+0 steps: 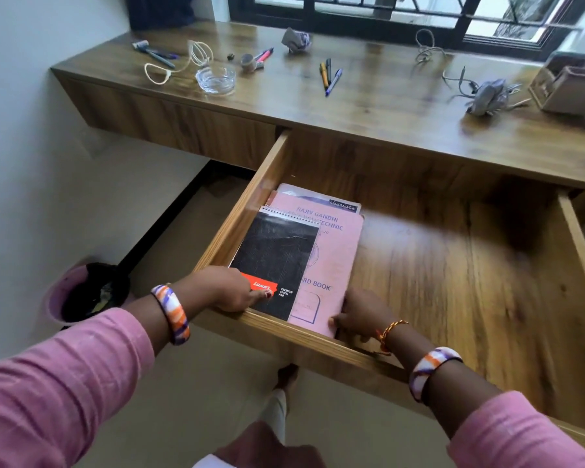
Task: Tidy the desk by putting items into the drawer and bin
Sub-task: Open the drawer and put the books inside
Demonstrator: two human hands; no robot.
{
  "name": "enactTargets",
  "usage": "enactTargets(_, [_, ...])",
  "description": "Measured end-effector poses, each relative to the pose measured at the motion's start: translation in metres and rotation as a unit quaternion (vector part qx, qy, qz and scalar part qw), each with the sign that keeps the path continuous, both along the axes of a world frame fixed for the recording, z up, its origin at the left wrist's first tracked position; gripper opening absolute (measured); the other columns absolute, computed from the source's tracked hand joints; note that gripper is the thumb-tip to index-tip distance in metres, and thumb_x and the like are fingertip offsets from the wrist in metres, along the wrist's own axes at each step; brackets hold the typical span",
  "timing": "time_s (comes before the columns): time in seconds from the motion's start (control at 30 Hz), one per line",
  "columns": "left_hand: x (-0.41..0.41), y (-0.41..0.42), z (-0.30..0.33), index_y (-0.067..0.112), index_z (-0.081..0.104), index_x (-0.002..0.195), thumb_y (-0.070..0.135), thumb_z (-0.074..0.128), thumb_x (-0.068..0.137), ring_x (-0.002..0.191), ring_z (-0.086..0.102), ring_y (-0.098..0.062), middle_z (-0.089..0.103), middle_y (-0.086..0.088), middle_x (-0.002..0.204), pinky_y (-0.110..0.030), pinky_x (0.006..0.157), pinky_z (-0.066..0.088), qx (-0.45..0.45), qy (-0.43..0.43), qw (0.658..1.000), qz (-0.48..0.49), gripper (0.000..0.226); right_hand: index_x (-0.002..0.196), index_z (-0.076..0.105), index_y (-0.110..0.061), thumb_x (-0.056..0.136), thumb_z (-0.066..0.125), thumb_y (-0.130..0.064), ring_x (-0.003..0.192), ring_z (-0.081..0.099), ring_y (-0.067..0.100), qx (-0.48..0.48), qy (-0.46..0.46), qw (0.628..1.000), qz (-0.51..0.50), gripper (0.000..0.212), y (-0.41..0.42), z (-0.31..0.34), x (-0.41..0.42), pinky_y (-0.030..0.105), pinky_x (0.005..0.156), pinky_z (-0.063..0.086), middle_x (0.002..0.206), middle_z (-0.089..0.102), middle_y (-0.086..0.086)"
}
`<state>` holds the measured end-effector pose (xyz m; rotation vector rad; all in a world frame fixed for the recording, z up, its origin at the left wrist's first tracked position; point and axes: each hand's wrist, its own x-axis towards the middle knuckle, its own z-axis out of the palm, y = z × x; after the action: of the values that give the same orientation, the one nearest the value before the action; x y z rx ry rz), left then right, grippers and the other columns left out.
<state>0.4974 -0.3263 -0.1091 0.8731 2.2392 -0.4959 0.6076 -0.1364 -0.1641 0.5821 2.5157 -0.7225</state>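
Note:
The wooden drawer (pixel 470 282) stands pulled out under the desk (pixel 368 106). In its left corner lies a stack of books: a black spiral pad (pixel 277 261) on a pink record book (pixel 338 251), with another notebook (pixel 318 197) beneath. My left hand (pixel 227 288) rests on the pad's near left corner, thumb on its red label. My right hand (pixel 362 315) grips the record book's near right corner. On the desk lie pens (pixel 330 77), crumpled paper (pixel 296 38), more pens (pixel 156 54) and cords (pixel 426 49). The pink bin (pixel 78 292) stands on the floor to the left.
A glass ashtray (pixel 216 79), a loop of string (pixel 183 60), a grey crumpled wad with wires (pixel 487 96) and a box organiser (pixel 571 86) sit on the desk. The drawer's right half is bare wood. My foot (pixel 286 376) is below the drawer front.

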Motion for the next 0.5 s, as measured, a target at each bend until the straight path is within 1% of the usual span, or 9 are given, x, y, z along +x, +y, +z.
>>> enactTargets(0.07, [0.008,0.0,0.008,0.007,0.062,0.106,0.056,0.026,0.094,0.093,0.059,-0.028,0.062,-0.018,0.101,-0.032,0.074,0.042,0.051,-0.009,0.999,-0.013,0.061,0.113,0.063,-0.007,0.087,0.058,-0.045,0.081,0.062,0.02,-0.016,-0.067,0.995,0.071,0.046,-0.003,0.021,0.005,0.025,0.059,0.049,0.104,0.069,0.011])
enactTargets(0.1, [0.013,0.0,0.01,0.01,0.063,0.098,0.055,0.033,0.093,0.087,0.06,-0.026,0.062,-0.013,0.093,-0.033,0.07,0.042,0.1,-0.041,0.994,-0.014,0.055,0.114,0.062,-0.007,0.088,0.053,-0.051,0.083,0.061,0.018,-0.043,-0.102,0.989,0.099,0.053,-0.004,0.034,0.008,0.025,0.059,0.05,0.104,0.068,0.01])
enactTargets(0.17, [0.027,0.005,0.013,0.008,0.062,0.098,0.048,0.048,0.091,0.083,0.059,-0.023,0.063,-0.008,0.09,-0.038,0.07,0.044,0.206,-0.134,0.969,-0.033,0.043,0.122,0.057,-0.014,0.087,0.049,-0.057,0.086,0.057,0.016,-0.098,-0.168,0.97,0.146,0.056,-0.007,0.062,0.018,0.032,0.068,0.054,0.1,0.062,0.001])
enactTargets(0.23, [0.047,0.017,0.017,0.006,0.06,0.091,0.037,0.059,0.086,0.068,0.052,-0.014,0.058,-0.006,0.076,-0.036,0.065,0.039,0.253,-0.178,0.947,-0.087,0.031,0.126,0.053,-0.015,0.084,0.058,-0.052,0.084,0.054,0.014,-0.059,-0.2,0.95,0.232,0.057,-0.007,0.081,0.028,0.031,0.076,0.05,0.1,0.061,-0.004])
enactTargets(0.3, [0.062,0.035,0.02,0.008,0.061,0.084,0.027,0.063,0.083,0.054,0.039,-0.01,0.048,-0.001,0.064,-0.03,0.055,0.03,0.241,-0.151,0.944,-0.165,0.019,0.127,0.054,-0.012,0.081,0.066,-0.045,0.095,0.057,0.021,0.032,-0.206,0.932,0.297,0.058,-0.004,0.086,0.036,0.031,0.082,0.047,0.115,0.064,0.003])
enactTargets(0.33, [0.066,0.045,0.021,0.007,0.063,0.085,0.023,0.063,0.082,0.053,0.037,-0.011,0.047,-0.001,0.065,-0.028,0.051,0.026,0.225,-0.134,0.945,-0.196,0.016,0.126,0.055,-0.011,0.079,0.068,-0.043,0.1,0.059,0.025,0.059,-0.206,0.93,0.3,0.058,-0.003,0.085,0.04,0.033,0.085,0.047,0.117,0.064,0.007])
enactTargets(0.4, [0.067,0.06,0.025,0.005,0.065,0.091,0.021,0.066,0.08,0.06,0.038,-0.015,0.046,0.0,0.069,-0.026,0.051,0.028,0.184,-0.122,0.95,-0.222,0.019,0.122,0.057,-0.01,0.081,0.067,-0.041,0.096,0.06,0.026,0.067,-0.19,0.937,0.285,0.053,-0.002,0.079,0.046,0.031,0.078,0.047,0.112,0.065,0.009])
enactTargets(0.47, [0.063,0.073,0.025,0.006,0.065,0.094,0.019,0.07,0.078,0.071,0.041,-0.016,0.042,0.006,0.065,-0.025,0.06,0.033,0.155,-0.139,0.95,-0.233,0.021,0.119,0.057,-0.009,0.084,0.064,-0.04,0.084,0.057,0.024,0.056,-0.174,0.944,0.276,0.047,-0.001,0.075,0.047,0.029,0.068,0.044,0.105,0.064,0.009])
enactTargets(0.5, [0.061,0.078,0.025,0.008,0.065,0.092,0.019,0.07,0.078,0.074,0.042,-0.015,0.041,0.007,0.064,-0.026,0.061,0.033,0.139,-0.145,0.948,-0.246,0.019,0.119,0.057,-0.01,0.084,0.062,-0.041,0.086,0.057,0.024,0.049,-0.17,0.947,0.268,0.047,0.0,0.072,0.047,0.029,0.071,0.045,0.106,0.064,0.01])
